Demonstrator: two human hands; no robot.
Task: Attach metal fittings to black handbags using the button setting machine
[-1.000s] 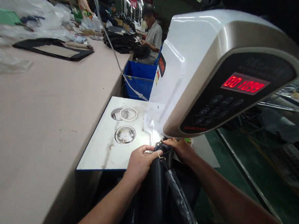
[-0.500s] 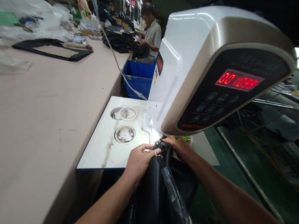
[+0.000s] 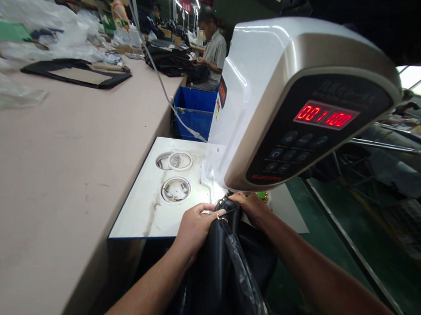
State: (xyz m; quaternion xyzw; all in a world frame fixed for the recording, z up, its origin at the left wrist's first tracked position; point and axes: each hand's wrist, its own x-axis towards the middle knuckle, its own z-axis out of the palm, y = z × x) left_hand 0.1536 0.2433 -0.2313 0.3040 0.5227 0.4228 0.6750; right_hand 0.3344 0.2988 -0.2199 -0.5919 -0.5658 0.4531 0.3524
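L hand (image 3: 194, 229) pinches the glossy black leather-look bag (image 3: 215, 262) at its top, thumb by a small gold metal ring (image 3: 218, 217); R hand (image 3: 254, 210) pinches the far end, right under the big white-and-gold machine head (image 3: 288, 110). Bag drapes over the flat white tabletop's (image 3: 131, 221) near edge, approx. midway; round recess (image 3: 176, 190) w/ metal bits sits twd its left edge.

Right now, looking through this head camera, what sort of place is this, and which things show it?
Most likely a factory workshop, perhaps for bags: a white machine with a red number display stands over a shiny black bag-like item, and dark pieces lie heaped on a long table.
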